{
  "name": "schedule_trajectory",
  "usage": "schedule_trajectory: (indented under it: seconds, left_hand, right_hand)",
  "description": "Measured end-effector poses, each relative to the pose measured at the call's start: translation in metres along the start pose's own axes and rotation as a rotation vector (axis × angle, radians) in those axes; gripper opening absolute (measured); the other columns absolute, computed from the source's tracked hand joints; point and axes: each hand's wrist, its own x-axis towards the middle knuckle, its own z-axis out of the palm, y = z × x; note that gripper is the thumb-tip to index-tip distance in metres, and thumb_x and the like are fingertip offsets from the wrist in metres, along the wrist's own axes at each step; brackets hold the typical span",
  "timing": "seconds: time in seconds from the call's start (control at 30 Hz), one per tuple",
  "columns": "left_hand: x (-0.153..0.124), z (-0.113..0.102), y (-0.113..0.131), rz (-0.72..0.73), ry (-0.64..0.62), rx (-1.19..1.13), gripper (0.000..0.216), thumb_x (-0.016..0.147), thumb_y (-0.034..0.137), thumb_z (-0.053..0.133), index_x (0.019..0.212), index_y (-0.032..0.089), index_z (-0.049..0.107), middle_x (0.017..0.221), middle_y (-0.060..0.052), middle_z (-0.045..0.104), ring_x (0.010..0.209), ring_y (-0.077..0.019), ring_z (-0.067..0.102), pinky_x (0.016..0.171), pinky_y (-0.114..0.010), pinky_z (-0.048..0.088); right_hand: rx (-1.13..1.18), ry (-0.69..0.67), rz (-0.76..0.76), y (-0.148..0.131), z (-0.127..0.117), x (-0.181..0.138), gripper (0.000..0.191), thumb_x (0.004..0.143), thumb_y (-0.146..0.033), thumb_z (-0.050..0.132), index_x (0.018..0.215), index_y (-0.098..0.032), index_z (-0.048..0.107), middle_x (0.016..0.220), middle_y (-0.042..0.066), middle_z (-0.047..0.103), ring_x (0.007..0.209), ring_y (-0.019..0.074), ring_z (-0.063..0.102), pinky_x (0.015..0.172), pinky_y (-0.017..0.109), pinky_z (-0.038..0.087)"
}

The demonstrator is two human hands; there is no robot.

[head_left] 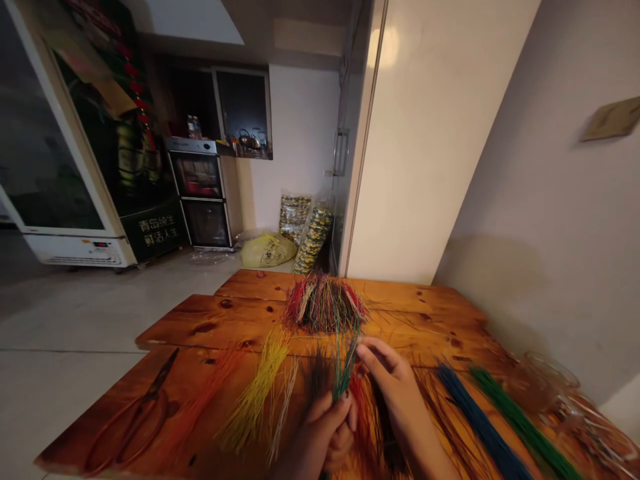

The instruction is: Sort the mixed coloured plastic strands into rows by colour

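My left hand [331, 427] is closed around a small bunch of thin green strands [343, 379], which stand upright out of the fist. My right hand [395, 380] is beside their upper ends, thumb and fingertips pinched together on some of the strands. Behind my hands lies a large heap of mixed red, dark and pale strands [325, 303]. Dark strands [316, 377] lie just left of the bunch, and red strands [364, 417] lie between my wrists, partly hidden. Whether the strands are wire or fibre I cannot tell.
On the wooden table [200, 327] lie scissors [145, 407], orange strands [210, 387], yellow strands [263, 387], pale strands [285, 407], brown strands [445, 413], blue strands [480, 420] and green strands [525, 420]. A clear container [545, 373] stands at the right edge. A cabinet [415, 147] rises behind.
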Motion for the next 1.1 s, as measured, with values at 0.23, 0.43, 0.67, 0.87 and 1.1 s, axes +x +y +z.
schedule_trajectory:
  seconds: [0.23, 0.43, 0.67, 0.87, 1.1]
  left_hand:
    - [0.002, 0.001, 0.0, -0.022, -0.062, -0.098, 0.046, 0.061, 0.059, 0.065, 0.063, 0.019, 0.042, 0.038, 0.013, 0.019, 0.032, -0.0019, 0.007, 0.033, -0.019, 0.002]
    - [0.0, 0.004, 0.001, 0.012, -0.009, -0.171, 0.045, 0.063, 0.057, 0.065, 0.065, 0.019, 0.042, 0.039, 0.013, 0.018, 0.033, -0.0016, 0.008, 0.034, -0.017, 0.004]
    - [-0.003, 0.004, -0.001, 0.026, 0.009, -0.076, 0.044, 0.065, 0.058, 0.062, 0.066, 0.018, 0.042, 0.04, 0.013, 0.02, 0.035, -0.002, 0.012, 0.036, -0.018, 0.006]
    - [-0.004, 0.005, 0.001, -0.005, 0.028, -0.041, 0.046, 0.065, 0.06, 0.061, 0.067, 0.018, 0.042, 0.042, 0.012, 0.02, 0.036, -0.0025, 0.012, 0.037, -0.019, 0.006]
    - [-0.005, 0.001, -0.002, -0.023, 0.039, 0.007, 0.045, 0.065, 0.058, 0.061, 0.064, 0.019, 0.038, 0.042, 0.012, 0.019, 0.037, -0.003, 0.01, 0.038, -0.021, 0.005]
  right_hand:
    - [-0.05, -0.064, -0.068, -0.007, -0.004, 0.003, 0.022, 0.076, -0.039, 0.065, 0.069, -0.019, 0.06, 0.065, -0.004, 0.052, 0.063, 0.0107, 0.046, 0.061, 0.021, 0.036]
    - [0.01, -0.059, -0.062, -0.007, -0.002, -0.001, 0.022, 0.079, -0.038, 0.062, 0.07, -0.02, 0.055, 0.065, -0.005, 0.048, 0.063, 0.0098, 0.044, 0.061, 0.02, 0.034]
    - [0.008, -0.009, -0.094, -0.011, -0.005, -0.001, 0.02, 0.079, -0.036, 0.063, 0.068, -0.02, 0.057, 0.065, -0.005, 0.05, 0.066, 0.0105, 0.045, 0.065, 0.021, 0.034]
    - [0.23, 0.072, -0.068, -0.016, -0.012, 0.005, 0.015, 0.073, -0.032, 0.068, 0.067, -0.021, 0.061, 0.068, -0.003, 0.056, 0.068, 0.0116, 0.048, 0.066, 0.022, 0.038]
    - [0.402, 0.215, -0.087, -0.028, -0.028, 0.022, 0.013, 0.065, -0.029, 0.075, 0.067, -0.02, 0.065, 0.073, 0.0, 0.059, 0.072, 0.0125, 0.052, 0.061, 0.021, 0.043]
